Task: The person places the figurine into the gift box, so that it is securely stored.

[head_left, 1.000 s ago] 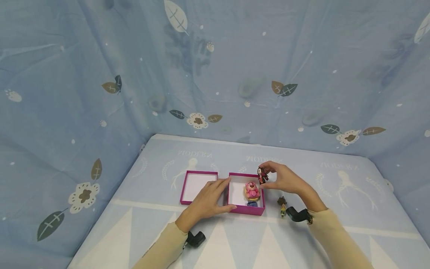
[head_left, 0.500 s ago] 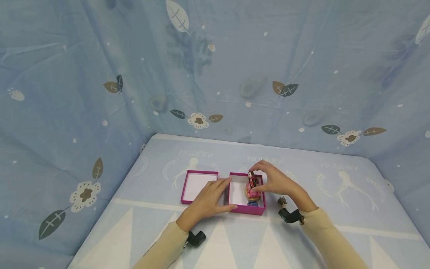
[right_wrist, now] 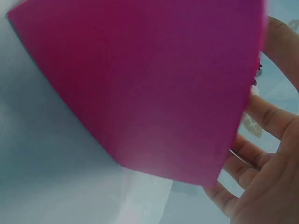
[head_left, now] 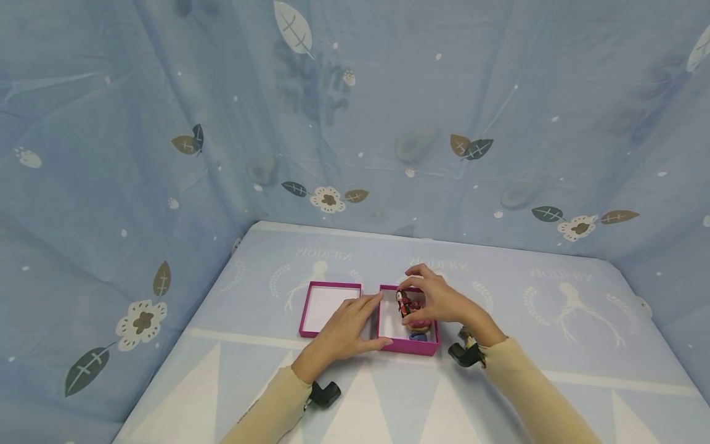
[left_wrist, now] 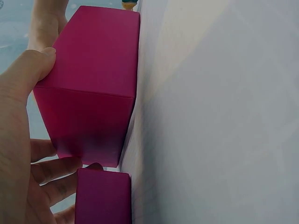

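Note:
In the head view my left hand [head_left: 345,327] holds the corner of a magenta box [head_left: 410,347], thumb on its front wall and fingers along its left side. The left wrist view shows that thumb [left_wrist: 44,63] pressed on the wall. My right hand [head_left: 444,301] pinches a small dark-haired figurine [head_left: 403,304] in red and black between thumb and fingers, over the box's opening. Inside the box lies a pink bear figurine [head_left: 423,324], partly covered by the right hand, with a small blue piece [head_left: 418,337] in front of it.
The shallow magenta tray or lid [head_left: 327,308] with a white inside lies left of the box. Another small brown-topped figurine [head_left: 465,333] lies on the table, mostly hidden behind the right wrist and its black camera [head_left: 466,356]. A patterned blue curtain [head_left: 388,123] hangs behind the table.
My right hand has carried the dark-haired figurine leftward from the box's right rim to over its middle. The left hand and the box have stayed in place.

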The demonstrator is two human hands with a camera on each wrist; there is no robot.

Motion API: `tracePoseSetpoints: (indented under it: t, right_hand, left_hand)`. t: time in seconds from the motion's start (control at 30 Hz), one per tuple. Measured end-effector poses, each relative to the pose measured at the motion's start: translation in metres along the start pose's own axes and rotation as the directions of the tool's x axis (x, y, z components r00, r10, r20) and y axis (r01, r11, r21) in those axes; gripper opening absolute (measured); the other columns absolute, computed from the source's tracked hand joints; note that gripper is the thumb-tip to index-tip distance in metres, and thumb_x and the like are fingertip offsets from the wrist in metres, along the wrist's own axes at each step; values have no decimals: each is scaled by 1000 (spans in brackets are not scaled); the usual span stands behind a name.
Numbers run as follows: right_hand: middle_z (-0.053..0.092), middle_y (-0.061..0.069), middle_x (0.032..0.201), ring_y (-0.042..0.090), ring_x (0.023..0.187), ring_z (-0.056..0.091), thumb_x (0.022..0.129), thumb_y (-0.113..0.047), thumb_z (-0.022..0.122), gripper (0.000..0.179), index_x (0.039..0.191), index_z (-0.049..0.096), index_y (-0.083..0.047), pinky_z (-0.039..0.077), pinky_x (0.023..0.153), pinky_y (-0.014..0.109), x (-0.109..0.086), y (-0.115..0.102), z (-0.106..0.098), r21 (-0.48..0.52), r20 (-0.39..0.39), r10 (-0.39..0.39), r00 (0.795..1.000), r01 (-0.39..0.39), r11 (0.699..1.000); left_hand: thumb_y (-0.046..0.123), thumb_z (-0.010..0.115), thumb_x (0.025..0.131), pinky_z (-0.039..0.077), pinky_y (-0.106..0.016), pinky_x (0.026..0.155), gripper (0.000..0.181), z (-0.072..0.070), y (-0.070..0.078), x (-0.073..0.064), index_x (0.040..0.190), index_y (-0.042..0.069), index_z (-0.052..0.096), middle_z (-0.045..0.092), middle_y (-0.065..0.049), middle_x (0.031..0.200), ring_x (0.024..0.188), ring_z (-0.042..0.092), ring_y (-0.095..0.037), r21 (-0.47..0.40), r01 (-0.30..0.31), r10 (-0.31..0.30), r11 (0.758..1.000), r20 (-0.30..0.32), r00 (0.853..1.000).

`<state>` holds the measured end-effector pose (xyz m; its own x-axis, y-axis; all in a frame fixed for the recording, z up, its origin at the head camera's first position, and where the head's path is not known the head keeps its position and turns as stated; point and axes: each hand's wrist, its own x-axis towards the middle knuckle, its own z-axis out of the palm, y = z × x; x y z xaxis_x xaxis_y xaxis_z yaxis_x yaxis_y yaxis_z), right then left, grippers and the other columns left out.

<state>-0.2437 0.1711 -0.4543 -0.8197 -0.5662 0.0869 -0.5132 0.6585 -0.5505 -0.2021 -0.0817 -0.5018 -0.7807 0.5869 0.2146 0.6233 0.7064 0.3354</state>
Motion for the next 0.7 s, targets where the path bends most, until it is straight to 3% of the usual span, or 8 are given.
tracePoseSetpoints:
  t: [0.43, 0.7]
  right_hand:
    - [42, 17, 143, 41, 126, 45, 65, -40, 90, 64, 121, 66, -20, 35, 101, 66, 6, 2, 12, 16, 16, 17, 1000, -18, 1000]
    - [43, 19, 143, 40, 129, 45, 62, -40, 92, 66, 121, 69, -21, 32, 103, 63, 10, 4, 20, -23, -12, -30, 999, 29, 999]
  left_hand:
    - [66, 62, 83, 38, -39, 111, 92, 1, -1, 0, 152, 12, 35, 50, -4, 145, 131, 50, -19, 2, -12, 12, 1000, -14, 1000]
    - [66, 61, 84, 38, -38, 111, 92, 1, -1, 0, 154, 15, 31, 49, -3, 146, 131, 50, -17, 9, -19, 19, 1000, -12, 1000]
